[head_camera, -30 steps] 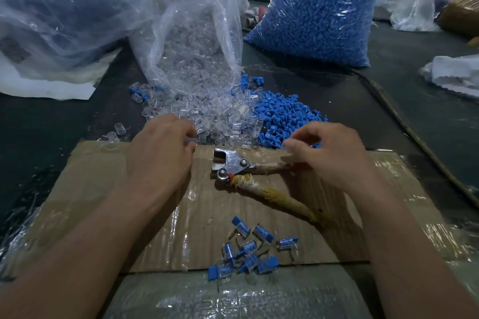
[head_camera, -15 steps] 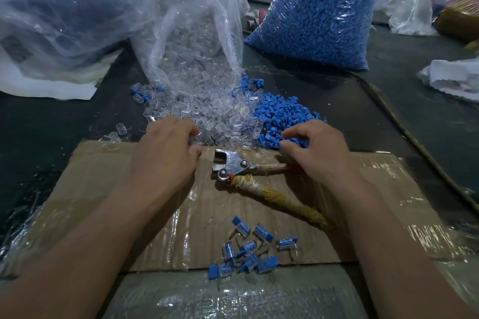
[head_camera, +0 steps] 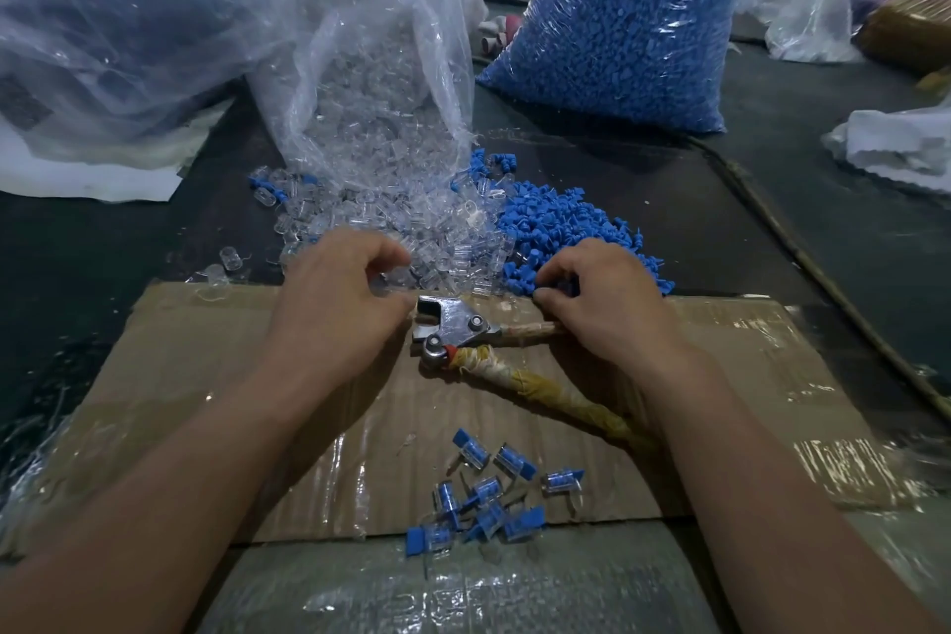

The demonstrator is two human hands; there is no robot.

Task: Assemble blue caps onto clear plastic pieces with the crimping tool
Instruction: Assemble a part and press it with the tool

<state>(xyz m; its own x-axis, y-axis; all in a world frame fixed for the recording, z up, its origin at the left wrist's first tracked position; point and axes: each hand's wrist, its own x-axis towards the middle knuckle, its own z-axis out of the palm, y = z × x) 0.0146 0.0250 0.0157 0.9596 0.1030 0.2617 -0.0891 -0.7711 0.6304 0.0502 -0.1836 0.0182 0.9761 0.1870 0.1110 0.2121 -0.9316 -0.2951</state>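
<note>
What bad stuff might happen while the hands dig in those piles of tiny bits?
The clear pieces and blue caps lie in touching piles, so bits may get mixed up. The crimping tool lies right between the left hand and right hand; a finger might bump its metal head, or a wrist could knock it. The open bag behind may slump and spill more clear pieces.
</note>
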